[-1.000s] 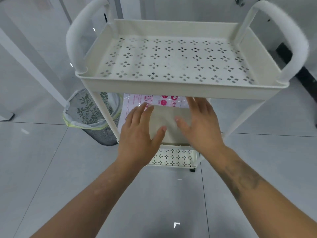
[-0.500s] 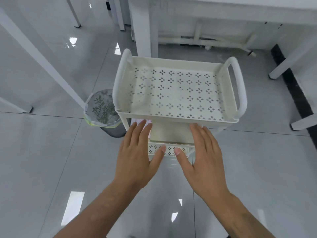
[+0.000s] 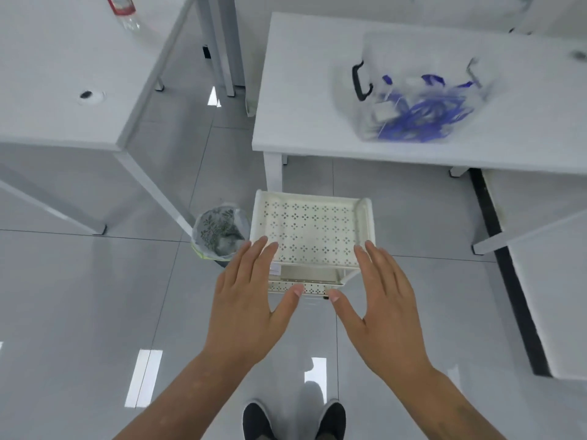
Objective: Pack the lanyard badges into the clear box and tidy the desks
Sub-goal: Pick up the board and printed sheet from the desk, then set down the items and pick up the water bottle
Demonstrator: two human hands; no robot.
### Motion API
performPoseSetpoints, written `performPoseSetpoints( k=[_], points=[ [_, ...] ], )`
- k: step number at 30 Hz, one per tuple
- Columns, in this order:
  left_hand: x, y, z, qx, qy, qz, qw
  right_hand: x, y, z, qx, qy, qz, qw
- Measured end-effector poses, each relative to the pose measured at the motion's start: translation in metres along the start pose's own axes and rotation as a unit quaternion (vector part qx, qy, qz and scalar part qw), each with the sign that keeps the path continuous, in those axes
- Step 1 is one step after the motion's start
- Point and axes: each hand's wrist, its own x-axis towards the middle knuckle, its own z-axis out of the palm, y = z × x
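Observation:
A clear box (image 3: 409, 87) with black side handles stands on the white desk (image 3: 301, 90) at upper right, blurred, with blue lanyard badges (image 3: 425, 115) heaped inside. My left hand (image 3: 251, 300) and my right hand (image 3: 381, 303) are held out flat, palms down and fingers straight, empty, above the floor. Below and beyond them stands a cream perforated trolley (image 3: 308, 230), its top tray bare.
A second white desk (image 3: 63, 90) fills the upper left, with a bottle (image 3: 124, 7) at its far edge. A lined waste bin (image 3: 219, 233) stands left of the trolley. Another desk edge (image 3: 546, 281) is at right. My shoes (image 3: 295, 420) show at the bottom.
The view has risen and pulled back from the trolley. My hands have left its lower shelf and spread apart. The desks and the clear box have come into view.

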Motion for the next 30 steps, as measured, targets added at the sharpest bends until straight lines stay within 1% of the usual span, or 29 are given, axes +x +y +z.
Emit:
performPoseSetpoints(
  k=[3,7,11,16,22,27,30],
  points=[
    [0.002,0.015,-0.053,-0.004,0.002,0.009,1.0,0.0,-0.024,-0.048,-0.005,0.013,-0.001,1.0],
    [0.002,0.028,-0.1,-0.007,0.009,0.028,1.0,-0.003,-0.048,-0.084,-0.009,0.017,-0.001,1.0],
    [0.006,0.036,-0.122,-0.025,0.023,0.026,0.999,0.003,-0.059,-0.1,-0.004,0.027,-0.003,1.0],
    [0.018,0.04,-0.137,-0.02,0.036,0.025,0.999,0.018,-0.063,-0.109,0.02,0.03,-0.013,0.999],
    [0.039,0.024,-0.156,-0.001,0.044,0.009,0.999,0.04,-0.074,-0.112,0.031,0.023,-0.012,0.999],
    [0.058,-0.01,-0.176,-0.021,0.06,0.015,0.998,0.061,-0.105,-0.098,0.031,0.019,-0.011,0.999],
    [0.067,-0.046,-0.19,-0.024,0.06,0.015,0.998,0.072,-0.136,-0.081,0.028,0.021,-0.01,0.999]
  ],
)
